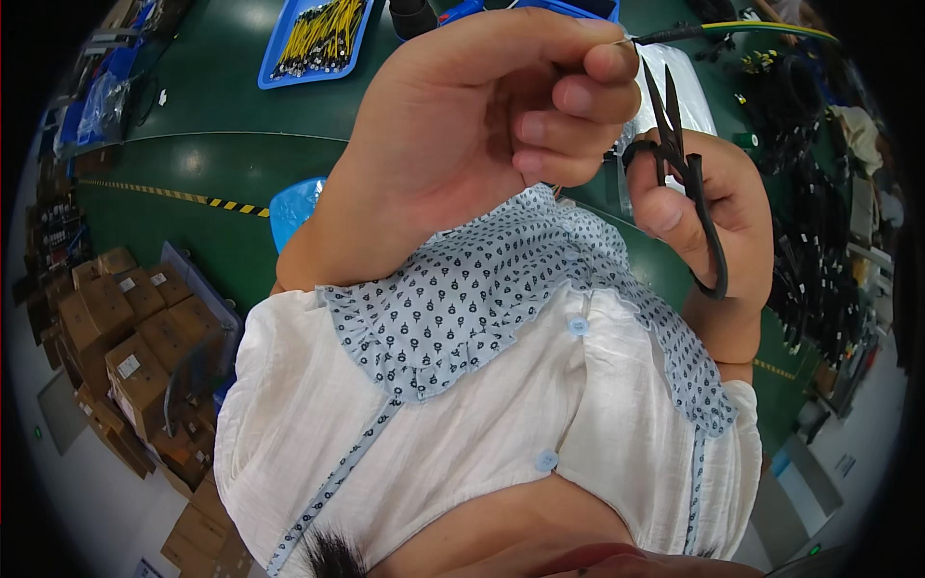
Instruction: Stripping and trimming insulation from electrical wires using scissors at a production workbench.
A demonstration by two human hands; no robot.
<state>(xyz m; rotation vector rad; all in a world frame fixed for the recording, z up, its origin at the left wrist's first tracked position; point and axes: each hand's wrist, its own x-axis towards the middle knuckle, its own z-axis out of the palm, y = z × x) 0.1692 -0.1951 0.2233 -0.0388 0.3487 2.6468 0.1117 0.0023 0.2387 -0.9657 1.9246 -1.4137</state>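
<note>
My left hand (pixel 491 106) is raised, palm side showing, with thumb and forefinger pinched on the thin end of a wire. That yellow-green wire (pixel 761 28) has a black sleeved section and runs off to the right. In my right hand (pixel 732 217) is a pair of black scissors (pixel 690 171), with my thumb and fingers at its handles. The blades are spread slightly, their tips pointing up just below the wire's black section. Whether a blade touches the wire, I cannot tell.
On the green table (pixel 212 58) a blue tray (pixel 264 72) holds many yellow wires with dark ends. Black cables (pixel 809 222) hang or lie at the right. Cardboard boxes (pixel 145 328) are stacked at the lower left. A blue bin (pixel 294 207) stands behind my left forearm.
</note>
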